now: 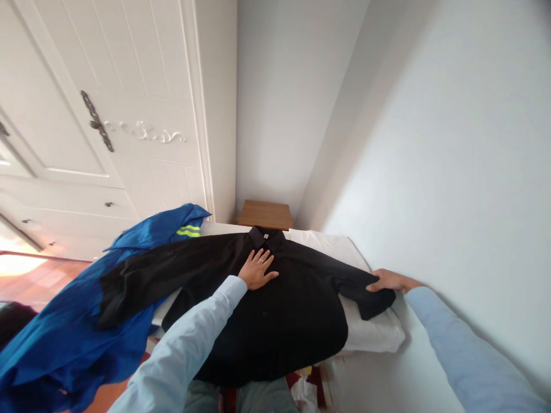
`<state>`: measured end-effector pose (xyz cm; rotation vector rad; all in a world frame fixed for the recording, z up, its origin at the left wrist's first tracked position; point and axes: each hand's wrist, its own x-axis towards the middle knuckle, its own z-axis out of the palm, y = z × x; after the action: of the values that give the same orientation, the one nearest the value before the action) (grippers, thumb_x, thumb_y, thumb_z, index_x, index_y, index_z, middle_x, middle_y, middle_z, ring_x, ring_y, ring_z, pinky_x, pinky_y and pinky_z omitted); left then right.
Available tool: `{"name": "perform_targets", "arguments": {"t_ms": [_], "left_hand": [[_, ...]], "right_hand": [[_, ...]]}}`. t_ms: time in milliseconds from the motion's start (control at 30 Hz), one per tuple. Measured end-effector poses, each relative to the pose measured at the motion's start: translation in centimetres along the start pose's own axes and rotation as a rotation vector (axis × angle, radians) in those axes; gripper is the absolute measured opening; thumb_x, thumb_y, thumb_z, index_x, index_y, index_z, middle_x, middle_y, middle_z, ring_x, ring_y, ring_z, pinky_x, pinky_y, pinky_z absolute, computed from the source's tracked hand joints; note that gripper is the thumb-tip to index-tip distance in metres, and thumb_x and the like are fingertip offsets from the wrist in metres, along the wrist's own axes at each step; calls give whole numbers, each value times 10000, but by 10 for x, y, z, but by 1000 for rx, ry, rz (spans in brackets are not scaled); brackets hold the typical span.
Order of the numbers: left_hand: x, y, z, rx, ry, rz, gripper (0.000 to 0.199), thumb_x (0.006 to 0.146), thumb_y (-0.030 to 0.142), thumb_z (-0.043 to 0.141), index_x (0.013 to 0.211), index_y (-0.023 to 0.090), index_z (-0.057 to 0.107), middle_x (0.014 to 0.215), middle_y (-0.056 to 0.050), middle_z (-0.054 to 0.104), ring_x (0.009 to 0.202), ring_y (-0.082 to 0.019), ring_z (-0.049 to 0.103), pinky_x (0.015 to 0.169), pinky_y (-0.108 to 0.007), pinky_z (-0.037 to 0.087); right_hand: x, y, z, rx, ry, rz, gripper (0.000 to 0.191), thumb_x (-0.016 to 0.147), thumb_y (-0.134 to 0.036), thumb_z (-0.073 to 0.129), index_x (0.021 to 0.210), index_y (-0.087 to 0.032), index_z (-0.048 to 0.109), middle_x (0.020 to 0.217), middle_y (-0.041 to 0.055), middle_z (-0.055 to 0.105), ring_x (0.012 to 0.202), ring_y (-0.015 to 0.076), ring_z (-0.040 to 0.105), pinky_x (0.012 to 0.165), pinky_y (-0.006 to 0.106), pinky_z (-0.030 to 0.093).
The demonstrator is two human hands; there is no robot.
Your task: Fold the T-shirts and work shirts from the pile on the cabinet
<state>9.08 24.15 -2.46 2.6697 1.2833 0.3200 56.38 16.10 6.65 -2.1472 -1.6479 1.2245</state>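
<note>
A black long-sleeved shirt [275,327] lies spread out in front of me, its collar at the far side and its sleeves stretched to both sides. Flat on its chest, just below the collar, rests my left hand [257,271] with the fingers spread and a ring on one finger. Over at the right, my right hand [387,280] grips the shirt's sleeve near the cuff, thumb on top; the other fingers are mostly hidden. Under the shirt is a white padded surface [374,332].
A blue garment [81,327] with a yellow-green reflective stripe hangs at the left, partly under the black sleeve. White wardrobe doors [146,103] stand behind it. A small wooden stand [266,214] sits in the far corner. The pale wall [465,172] is close on the right.
</note>
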Motion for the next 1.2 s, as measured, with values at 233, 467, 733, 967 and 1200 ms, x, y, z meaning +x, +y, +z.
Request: {"name": "perform_targets", "arguments": {"t_ms": [233, 467, 733, 967, 1200], "left_hand": [[-1, -2, 1, -19, 2, -17, 746, 973, 676, 286, 1515, 184, 428, 1603, -101, 340, 1514, -318, 222, 1236, -557, 152], [33, 30, -22, 49, 144, -5, 545, 1017, 533, 327, 1127, 182, 728, 1374, -140, 604, 1441, -324, 363, 1178, -554, 274], [122, 76, -20, -13, -16, 266, 467, 1039, 418, 319, 1306, 171, 611, 1435, -118, 561, 1465, -264, 344, 1182, -454, 301], [144, 59, 14, 2, -208, 280, 708, 971, 641, 368, 1522, 198, 408, 1611, -147, 289, 1498, -327, 269, 1203, -524, 239], [155, 47, 25, -22, -185, 189, 803, 950, 724, 251, 1561, 211, 346, 1636, -157, 210, 1526, -345, 163, 1226, -511, 154]], "right_hand": [[-5, -58, -15, 232, 444, -135, 639, 687, -586, 708, 1177, -181, 649, 1103, 114, 702, 1019, 264, 669, 782, 285, 527], [10, -88, -7, -20, 252, -101, 781, 499, -392, 887, 1191, -102, 669, 1173, 171, 672, 1130, 311, 635, 986, 339, 503], [-21, -66, -15, 77, 99, -143, 757, 479, -392, 876, 1165, -111, 721, 1322, 172, 601, 1257, 341, 566, 1060, 353, 479], [-18, -22, 8, -101, -23, 62, 324, 543, -354, 762, 748, -106, 725, 762, 74, 711, 754, 254, 677, 648, 270, 517], [-19, -27, -9, 529, 350, -62, 561, 671, -503, 792, 1096, -155, 678, 1178, 123, 685, 1045, 248, 674, 839, 271, 564]]}}
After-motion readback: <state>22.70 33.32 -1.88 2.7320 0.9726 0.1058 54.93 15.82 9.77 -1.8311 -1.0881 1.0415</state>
